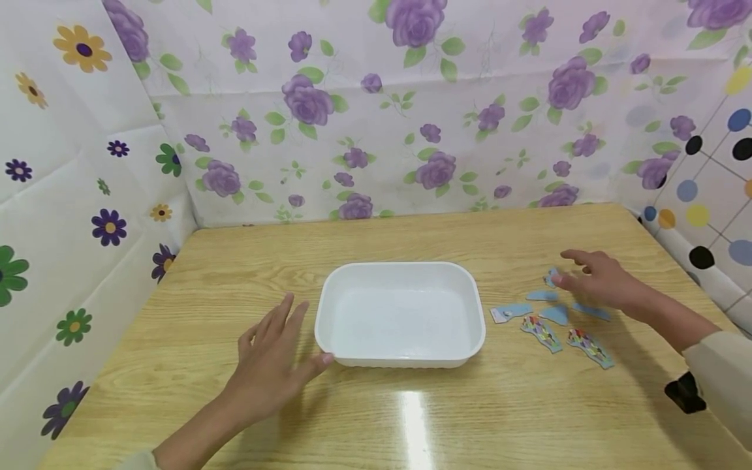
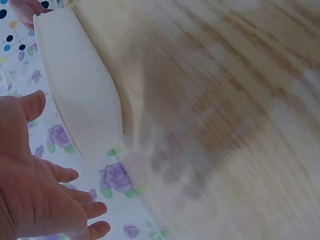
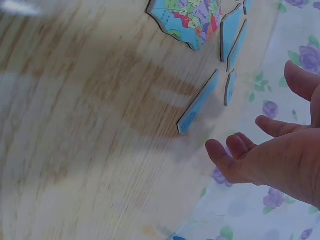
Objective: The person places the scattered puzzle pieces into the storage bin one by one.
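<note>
My left hand point(image 1: 267, 362) is beside the left end of a white plastic tray point(image 1: 478, 326), fingers spread. Its thumb is at the tray's near left corner; whether it touches cannot be told. Right of the tray lie several flat puzzle pieces. Two carry a colourful map print, one nearer the tray point(image 1: 540, 333) and one farther right point(image 1: 589, 346). Others are mostly blue, among them a strip point(image 1: 511, 312), a triangular piece point(image 1: 555, 314) and a thin strip point(image 3: 199, 102). Over them hovers my right hand point(image 1: 599, 281), holding nothing, its thumb near a small blue piece point(image 1: 551, 277).
The wooden table point(image 1: 352, 418) reaches back to a flowered cloth point(image 1: 364, 130). More patterned sheets hang at the left and right sides. A small black object point(image 1: 685, 393) lies at the right, partly covered by the right sleeve point(image 1: 722, 378).
</note>
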A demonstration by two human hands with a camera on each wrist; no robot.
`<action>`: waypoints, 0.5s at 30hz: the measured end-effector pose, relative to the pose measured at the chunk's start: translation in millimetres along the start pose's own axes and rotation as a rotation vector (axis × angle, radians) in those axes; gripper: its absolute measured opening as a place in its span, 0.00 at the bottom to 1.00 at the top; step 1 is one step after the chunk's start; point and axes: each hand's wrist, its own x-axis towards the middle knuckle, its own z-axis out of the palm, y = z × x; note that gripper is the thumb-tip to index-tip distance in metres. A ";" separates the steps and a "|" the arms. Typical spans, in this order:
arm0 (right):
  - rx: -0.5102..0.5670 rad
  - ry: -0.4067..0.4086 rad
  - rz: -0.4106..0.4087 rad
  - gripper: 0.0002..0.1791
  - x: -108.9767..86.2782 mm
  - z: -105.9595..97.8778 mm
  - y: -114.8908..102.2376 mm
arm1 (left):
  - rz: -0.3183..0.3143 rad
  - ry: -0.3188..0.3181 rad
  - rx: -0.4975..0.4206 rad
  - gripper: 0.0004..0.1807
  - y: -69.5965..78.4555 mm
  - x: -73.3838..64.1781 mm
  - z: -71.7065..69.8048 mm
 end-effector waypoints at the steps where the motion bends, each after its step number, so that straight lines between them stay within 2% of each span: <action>1: -0.002 0.005 -0.001 0.43 -0.1 0.6 0.3 | -0.003 0.002 -0.013 0.51 -0.4 0.3 1.3; 10: 0.008 0.034 -0.026 0.43 2.0 2.9 4.5 | -0.069 0.014 -0.189 0.49 1.1 2.7 10.3; 15: 0.025 0.037 -0.022 0.43 5.2 4.3 7.8 | -0.141 -0.031 -0.286 0.49 5.6 4.3 11.3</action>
